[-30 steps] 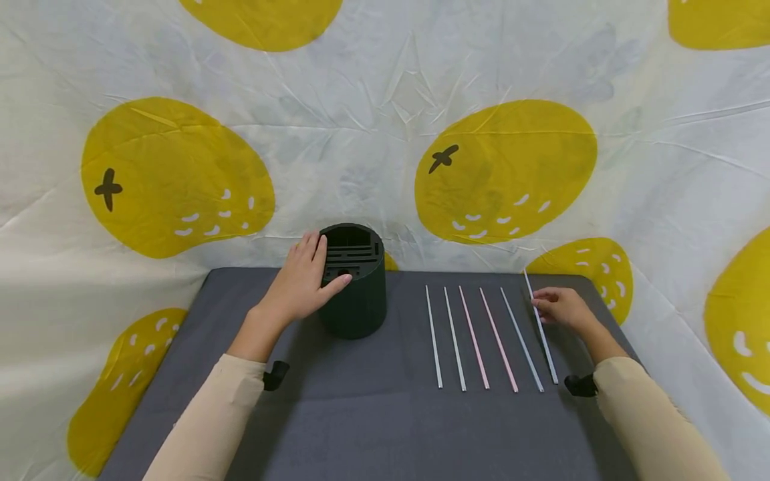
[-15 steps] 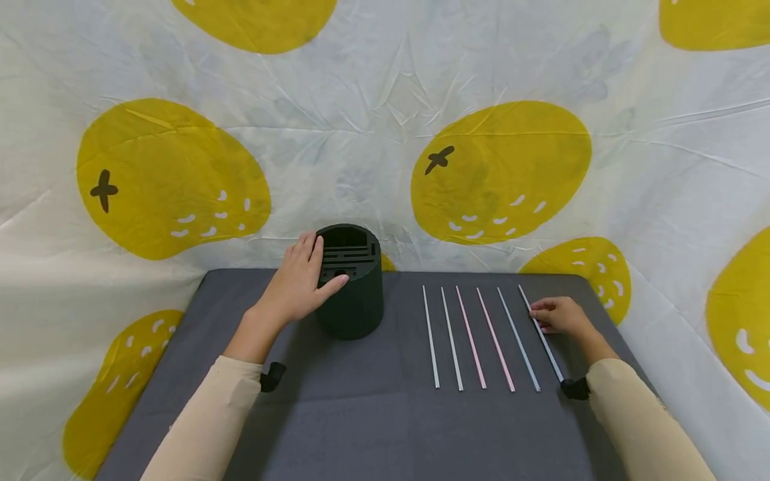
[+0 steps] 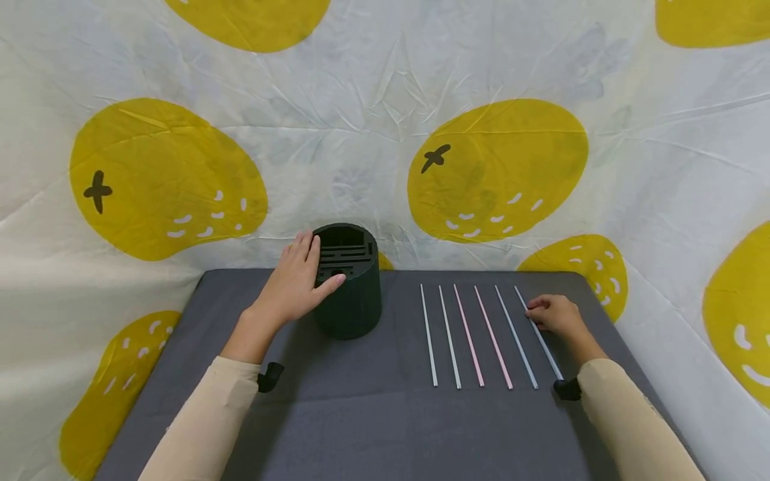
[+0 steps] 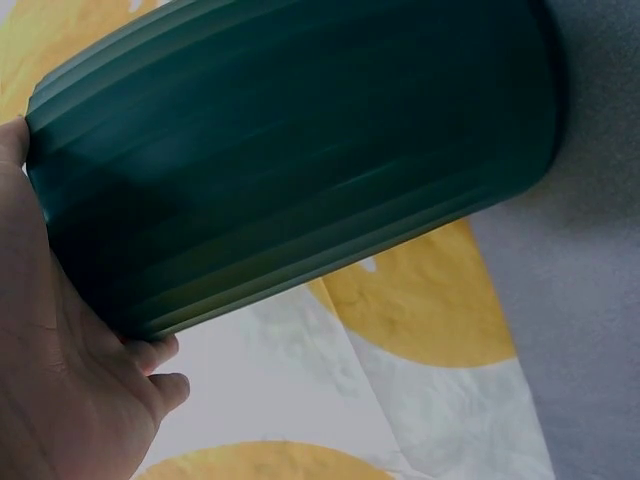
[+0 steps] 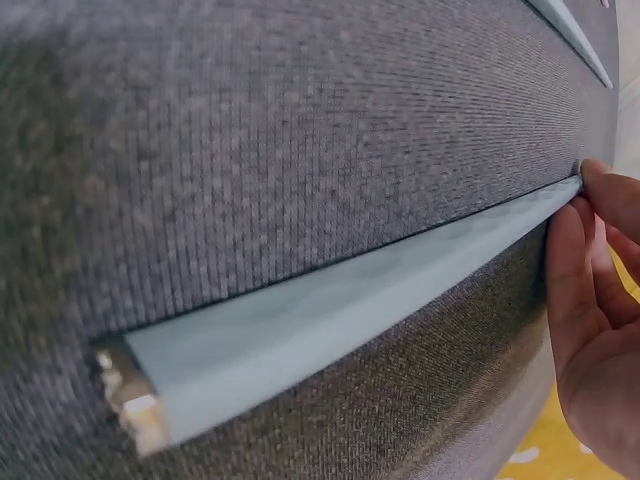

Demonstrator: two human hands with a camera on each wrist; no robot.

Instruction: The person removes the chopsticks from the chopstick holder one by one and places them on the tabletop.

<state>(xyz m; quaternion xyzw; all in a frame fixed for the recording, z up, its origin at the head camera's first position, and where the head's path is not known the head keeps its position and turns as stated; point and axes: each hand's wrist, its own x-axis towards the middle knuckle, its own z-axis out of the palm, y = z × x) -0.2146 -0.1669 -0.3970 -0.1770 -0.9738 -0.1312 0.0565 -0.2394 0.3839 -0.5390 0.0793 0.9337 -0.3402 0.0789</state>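
Observation:
My left hand (image 3: 295, 279) rests on the left rim of a dark green cylindrical knife block (image 3: 351, 307), fingers extended along its side and thumb across the front edge. The block's slotted top faces up; its ribbed wall fills much of the left wrist view. On the far right, a light blue chopstick (image 3: 544, 346) lies on the cloth, its upper part pinched between the thumb and fingers of my right hand (image 3: 559, 316). In the right wrist view that chopstick (image 5: 330, 310) shows a silvery thick end. Part of its near end is hidden by the wrist strap in the head view.
Left of the held chopstick lie a blue chopstick (image 3: 516, 334), two pink chopsticks (image 3: 493, 337) and two pale chopsticks (image 3: 428, 337), roughly parallel. A grey cloth (image 3: 361, 427) covers the table. White fabric (image 3: 361, 87) with yellow fruit prints hangs behind.
The far end of the held chopstick has come down and slid nearer; it now lies along the cloth. My right hand moved slightly nearer with it. My left hand stays on the knife block.

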